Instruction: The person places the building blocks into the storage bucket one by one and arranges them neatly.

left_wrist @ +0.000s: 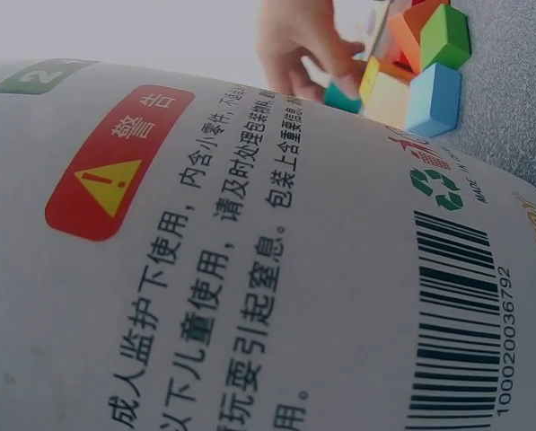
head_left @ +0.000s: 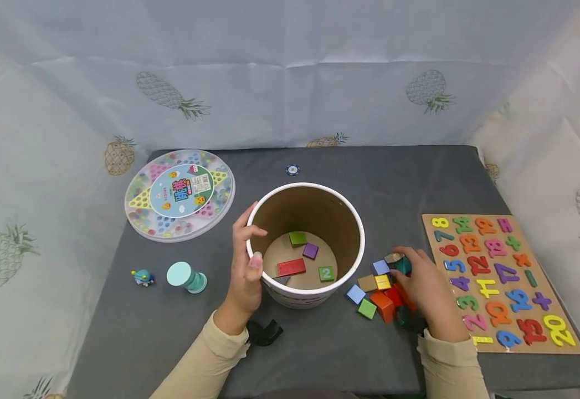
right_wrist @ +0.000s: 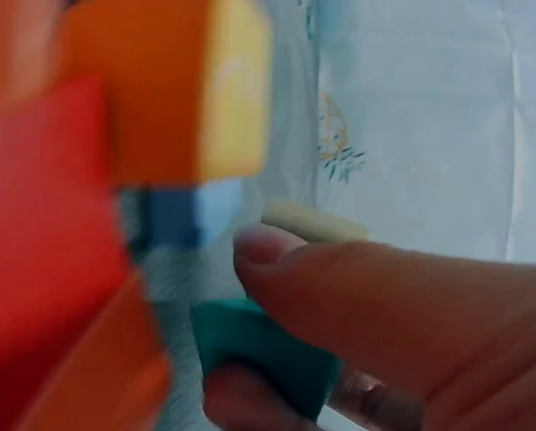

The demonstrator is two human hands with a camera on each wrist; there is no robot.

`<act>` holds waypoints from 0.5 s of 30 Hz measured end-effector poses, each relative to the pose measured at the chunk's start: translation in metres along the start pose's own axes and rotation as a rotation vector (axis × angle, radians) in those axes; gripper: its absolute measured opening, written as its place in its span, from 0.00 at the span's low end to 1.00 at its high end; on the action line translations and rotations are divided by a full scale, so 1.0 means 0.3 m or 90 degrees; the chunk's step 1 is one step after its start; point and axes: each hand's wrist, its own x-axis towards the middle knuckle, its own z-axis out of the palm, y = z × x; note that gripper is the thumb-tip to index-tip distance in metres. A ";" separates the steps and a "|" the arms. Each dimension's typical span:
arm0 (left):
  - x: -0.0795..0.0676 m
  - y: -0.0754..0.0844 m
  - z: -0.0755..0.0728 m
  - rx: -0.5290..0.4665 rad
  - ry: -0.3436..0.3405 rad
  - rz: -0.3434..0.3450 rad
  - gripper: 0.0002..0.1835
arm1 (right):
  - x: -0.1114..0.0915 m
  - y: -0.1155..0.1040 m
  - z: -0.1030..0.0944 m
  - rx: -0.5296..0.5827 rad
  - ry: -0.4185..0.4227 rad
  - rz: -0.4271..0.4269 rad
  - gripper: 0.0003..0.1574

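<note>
My left hand (head_left: 244,274) grips the near left rim of a white bucket (head_left: 302,301), thumb at the rim and fingers along its side. Inside the bucket lie a red block (head_left: 291,267), a purple block (head_left: 311,250) and two green ones. At the pile to the right of the bucket, my right hand (head_left: 431,293) pinches a teal block (right_wrist: 268,355) between thumb and finger. Beside that hand are an orange block (head_left: 383,306), a yellow block (head_left: 382,282), a green block (head_left: 367,309) and a light blue block (head_left: 356,294). Printed warnings cover the bucket wall (left_wrist: 250,269) in the left wrist view.
A wooden number board (head_left: 506,285) lies right of the pile. At the left are a round Chinese checkers box (head_left: 182,191), a mint-coloured cylinder toy (head_left: 186,277) and a small blue toy (head_left: 143,277). A poker chip (head_left: 292,169) sits behind the bucket.
</note>
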 end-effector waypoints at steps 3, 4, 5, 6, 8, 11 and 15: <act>0.002 -0.002 0.003 0.000 0.001 0.004 0.22 | 0.008 -0.020 -0.009 0.015 0.006 -0.005 0.30; 0.003 -0.002 0.004 0.000 0.002 0.006 0.21 | 0.010 -0.027 -0.012 0.022 0.007 -0.007 0.30; 0.002 -0.002 0.004 0.001 0.002 0.008 0.21 | 0.010 -0.036 -0.015 0.029 0.015 -0.013 0.30; 0.001 -0.001 0.005 0.002 0.003 0.009 0.21 | 0.010 -0.047 -0.017 0.039 0.028 -0.017 0.30; -0.002 0.000 0.004 0.004 0.002 0.011 0.21 | 0.004 -0.077 -0.031 0.074 0.076 -0.043 0.30; -0.005 -0.002 0.003 0.006 0.003 0.013 0.21 | -0.008 -0.150 -0.077 0.141 0.218 -0.129 0.31; -0.008 -0.006 0.003 0.004 0.004 0.013 0.20 | -0.031 -0.280 -0.170 0.233 0.386 -0.306 0.30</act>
